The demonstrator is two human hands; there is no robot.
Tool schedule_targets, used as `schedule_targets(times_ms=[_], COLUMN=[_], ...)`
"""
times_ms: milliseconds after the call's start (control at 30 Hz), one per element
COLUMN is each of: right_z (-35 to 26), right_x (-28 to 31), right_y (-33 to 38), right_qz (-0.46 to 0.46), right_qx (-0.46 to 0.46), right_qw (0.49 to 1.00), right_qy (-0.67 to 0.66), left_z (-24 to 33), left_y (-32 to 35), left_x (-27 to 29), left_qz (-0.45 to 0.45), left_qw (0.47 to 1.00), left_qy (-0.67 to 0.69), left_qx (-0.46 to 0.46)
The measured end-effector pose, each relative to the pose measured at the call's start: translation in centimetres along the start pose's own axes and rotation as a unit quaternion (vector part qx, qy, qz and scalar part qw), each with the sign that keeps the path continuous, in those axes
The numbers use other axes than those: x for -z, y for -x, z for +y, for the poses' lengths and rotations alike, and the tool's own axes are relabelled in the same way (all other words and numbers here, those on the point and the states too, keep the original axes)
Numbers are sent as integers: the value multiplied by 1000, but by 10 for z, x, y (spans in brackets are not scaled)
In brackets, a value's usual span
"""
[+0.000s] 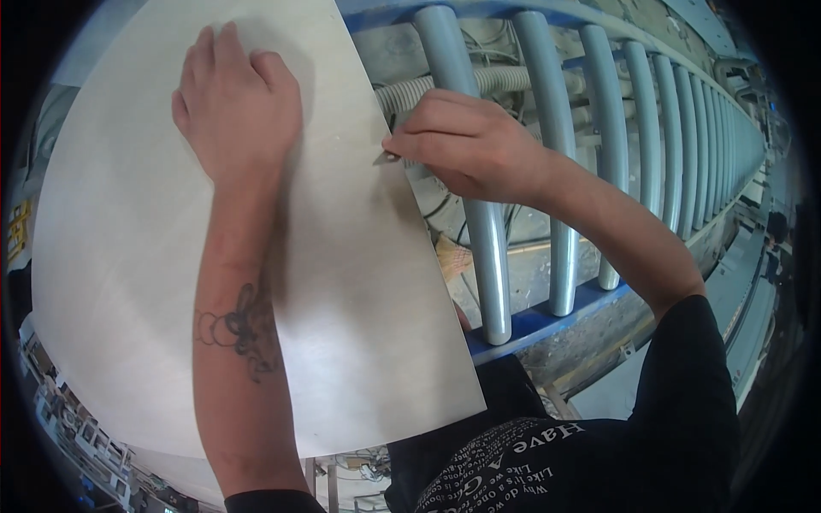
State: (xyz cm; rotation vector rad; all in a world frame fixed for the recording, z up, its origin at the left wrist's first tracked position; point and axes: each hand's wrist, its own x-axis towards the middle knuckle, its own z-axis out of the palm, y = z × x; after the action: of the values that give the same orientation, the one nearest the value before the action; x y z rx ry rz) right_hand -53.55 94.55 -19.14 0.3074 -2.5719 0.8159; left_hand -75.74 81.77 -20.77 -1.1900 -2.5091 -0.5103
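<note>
In the head view, a large pale sheet (pixel 154 256) of thin board or veneer fills the left half of the frame, lying over a roller conveyor (pixel 547 171) whose grey rollers fan out toward the upper right inside a blue frame (pixel 530 323).

The left hand (pixel 235 103) lies flat on the sheet near the top of the frame, palm down and fingers spread, gripping nothing and only pressing the panel down.

The right hand (pixel 466 145), just right of centre, is closed in a pinch around a small metal blade (pixel 386 157), whose tip shows at the fingertips and touches the sheet's right edge. Most of the tool is hidden inside the fist, so its exact kind is unclear.

The sheet looks light, stiff enough to span the rollers, yet thin (it would probably flex or crack if lifted by one corner). Its smooth face looks likely to slide on the rollers, so a flat palm on top suits it, and for carrying I would take it at two opposite edges.
</note>
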Motion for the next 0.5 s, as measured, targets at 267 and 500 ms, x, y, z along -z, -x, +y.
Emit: schedule_targets(times_ms=[267,500], right_z=[-69,-140], right_x=[-15,-19], right_y=[63,103], right_qz=[-10,-49], right_qx=[-33,-38], right_qw=[999,997], right_qy=[-38,-49], left_z=[-17,-42], left_y=[3,-19], left_x=[-9,-24], left_qz=[24,163], left_qw=[998,981], left_qy=[-3,-21], left_qx=[-53,-107])
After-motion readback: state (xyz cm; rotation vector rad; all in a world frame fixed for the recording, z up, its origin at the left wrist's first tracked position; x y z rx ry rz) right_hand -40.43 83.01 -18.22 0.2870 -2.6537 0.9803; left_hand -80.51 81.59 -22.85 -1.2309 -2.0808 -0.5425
